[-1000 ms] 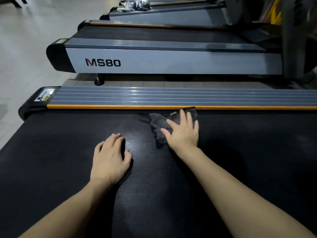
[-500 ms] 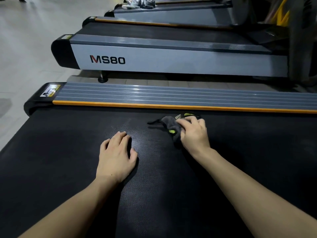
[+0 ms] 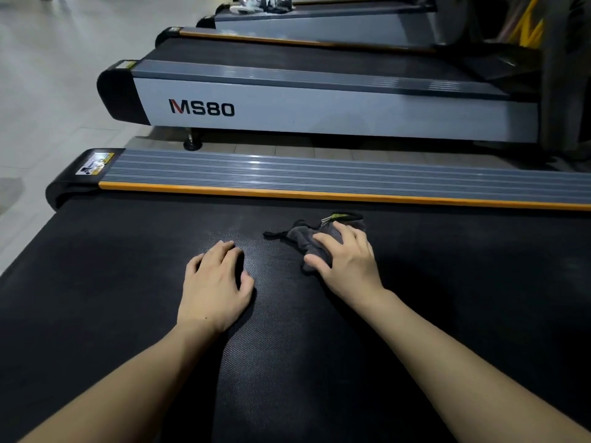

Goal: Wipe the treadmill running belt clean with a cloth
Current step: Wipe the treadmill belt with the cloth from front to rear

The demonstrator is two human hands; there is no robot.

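We are in the middle of the wiping itself. Our right hand (image 3: 347,266) lies palm down on the grey cloth (image 3: 303,239), fingers spread and pressing it flat against the black running belt (image 3: 128,282) rather than pinching it; the cloth bunches out from under the fingers toward 10 o'clock, with a small green tag showing at its far edge. It sits at about 1 o'clock from the belt's centre, near the orange strip (image 3: 287,194) of the grey side rail (image 3: 319,174) but not touching it. Our left hand (image 3: 214,284) rests flat and empty on the belt just beside it at 9 o'clock, apparently bracing us.

We judge that most of the belt is left to do. The next stroke calls for steady downward pressure while the cloth is drawn toward 6 o'clock, keeping the loose corner tucked under the palm.
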